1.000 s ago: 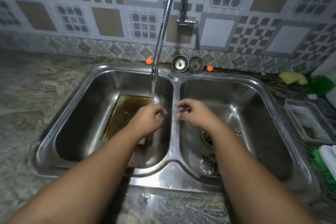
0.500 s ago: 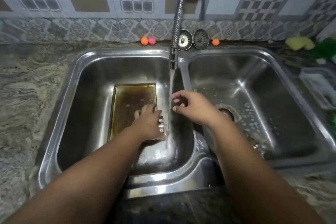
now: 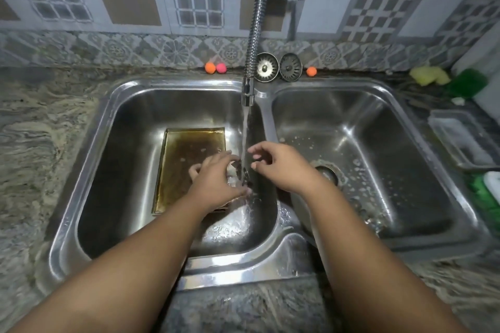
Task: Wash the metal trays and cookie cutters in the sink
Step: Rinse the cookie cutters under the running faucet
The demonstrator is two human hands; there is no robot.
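Note left grip (image 3: 216, 184) pinching what looks like a cookie cutter (image 3: 242, 174), now shifted under the stream (image 3: 244, 138): rinsing underway. Note right grip (image 3: 284, 170) loosely curled, empty, beside it; tray (image 3: 189, 149) beneath left grip, unwashed.

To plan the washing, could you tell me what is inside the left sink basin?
A stained rectangular metal tray lies on its floor; the left hand hides the tray's near corner and whatever it holds.

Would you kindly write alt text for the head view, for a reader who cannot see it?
A left hand and right hand meet at the tap's stream over the left basin of a double sink; a stained metal tray lies below.
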